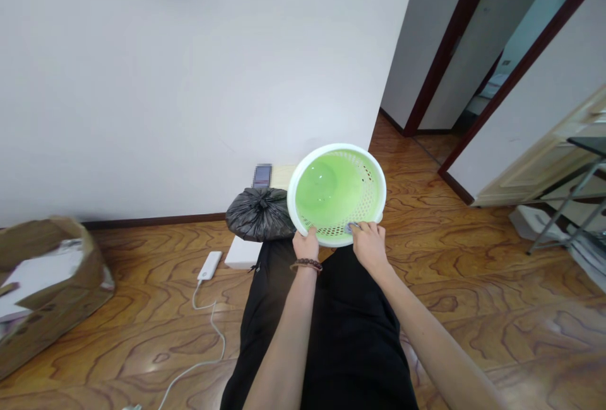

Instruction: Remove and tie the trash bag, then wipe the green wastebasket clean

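Observation:
A round green waste basket (341,186) with a white rim and rows of holes in its wall is tilted so that its inside faces me. My left hand (306,246) grips the rim at the lower left, thumb over the edge. At the lower right of the rim is my right hand (369,242), its fingers closed on a small bluish-grey wad, perhaps a cloth, against the inner wall. A tied black garbage bag (260,214) lies just left of the basket.
A white box (243,253) sits under the bag, with a phone-like device (262,175) behind. A white power strip (209,265) trails its cord over the wooden floor. An open cardboard box (61,290) stands left; a metal-legged stool (570,208) stands right.

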A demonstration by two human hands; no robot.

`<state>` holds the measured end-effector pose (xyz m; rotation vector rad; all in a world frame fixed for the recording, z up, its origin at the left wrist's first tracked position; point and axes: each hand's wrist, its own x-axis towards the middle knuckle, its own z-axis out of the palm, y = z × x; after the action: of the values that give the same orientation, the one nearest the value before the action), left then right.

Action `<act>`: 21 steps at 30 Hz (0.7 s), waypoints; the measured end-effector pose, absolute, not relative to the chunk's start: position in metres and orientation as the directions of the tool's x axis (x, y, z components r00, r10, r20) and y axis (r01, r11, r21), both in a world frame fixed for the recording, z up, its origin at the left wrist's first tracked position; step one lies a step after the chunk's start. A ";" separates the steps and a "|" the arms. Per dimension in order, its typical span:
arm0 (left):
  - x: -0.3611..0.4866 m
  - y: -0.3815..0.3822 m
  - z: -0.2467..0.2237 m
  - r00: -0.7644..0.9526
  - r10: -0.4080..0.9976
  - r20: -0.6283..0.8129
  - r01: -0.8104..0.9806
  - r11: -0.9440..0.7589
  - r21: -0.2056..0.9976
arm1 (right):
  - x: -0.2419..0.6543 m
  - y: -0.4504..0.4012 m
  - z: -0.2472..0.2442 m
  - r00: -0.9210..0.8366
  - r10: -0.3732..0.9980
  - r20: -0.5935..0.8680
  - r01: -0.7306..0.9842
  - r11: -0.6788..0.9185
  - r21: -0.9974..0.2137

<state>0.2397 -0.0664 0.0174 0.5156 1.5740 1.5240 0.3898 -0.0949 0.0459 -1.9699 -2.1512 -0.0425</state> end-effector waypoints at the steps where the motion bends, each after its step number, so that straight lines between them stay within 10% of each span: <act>1: 0.241 -0.065 0.016 -0.546 0.788 -0.284 -0.263 0.161 0.951 | 0.397 -0.092 0.048 -0.048 0.978 0.202 0.991 0.072 -0.112; 21: 0.248 -0.064 0.010 -0.551 0.802 -0.231 -0.225 0.124 0.966 | 0.379 -0.092 0.038 -0.101 0.986 0.131 0.959 0.132 -0.250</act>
<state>0.2478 -0.0642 0.0105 0.5801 1.5712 1.5592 0.3794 -0.0918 0.0377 -1.9053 -2.1468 0.1469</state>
